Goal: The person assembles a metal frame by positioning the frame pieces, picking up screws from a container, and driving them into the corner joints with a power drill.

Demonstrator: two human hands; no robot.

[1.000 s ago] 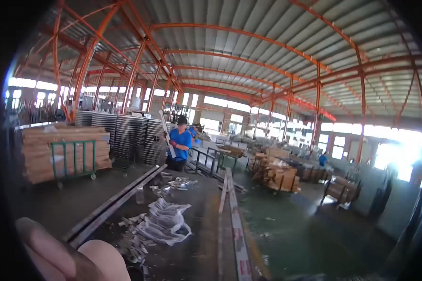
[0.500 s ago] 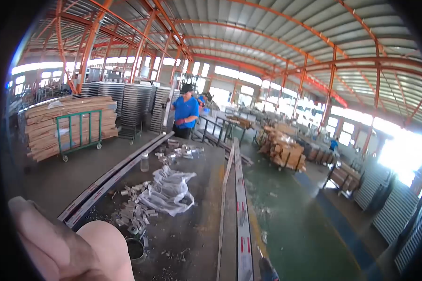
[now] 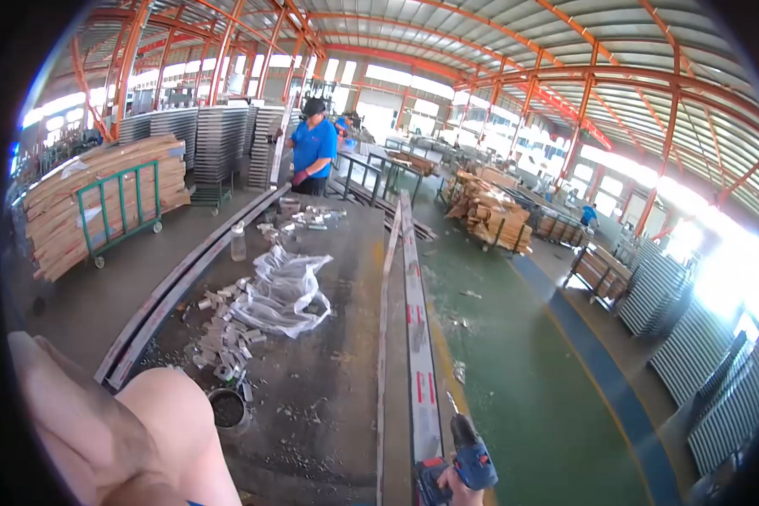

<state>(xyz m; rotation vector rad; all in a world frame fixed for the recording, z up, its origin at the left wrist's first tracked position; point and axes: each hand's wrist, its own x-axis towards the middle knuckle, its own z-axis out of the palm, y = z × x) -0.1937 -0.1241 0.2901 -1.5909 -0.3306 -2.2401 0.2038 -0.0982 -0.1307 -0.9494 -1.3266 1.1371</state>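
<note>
My right hand [image 3: 462, 489] is closed round a cordless drill [image 3: 472, 460] at the bottom, beside a long metal profile [image 3: 420, 371] with red marks. Bare skin, apparently my left arm or hand [image 3: 164, 430], looms very near the camera at lower left; its fingers cannot be made out. Close by it on the dark table [image 3: 337, 413] is a round pot [image 3: 228, 409] of small parts. Beyond lie a heap of small metal pieces [image 3: 223, 341], a crumpled clear plastic bag [image 3: 282, 291] and a clear bottle [image 3: 238, 242].
Long profiles [image 3: 185, 270] line the table's left edge. A person in blue [image 3: 312, 150] stands past its far end, holding a long piece upright. A green-framed cart [image 3: 122, 211] carries flat brown stacks at left. Brown stacks [image 3: 489, 211] stand right of centre.
The view has tilted down, showing more of the table. The drill, barely in view half a second ago, now shows with my right hand on it. The skin at left stays near the camera.
</note>
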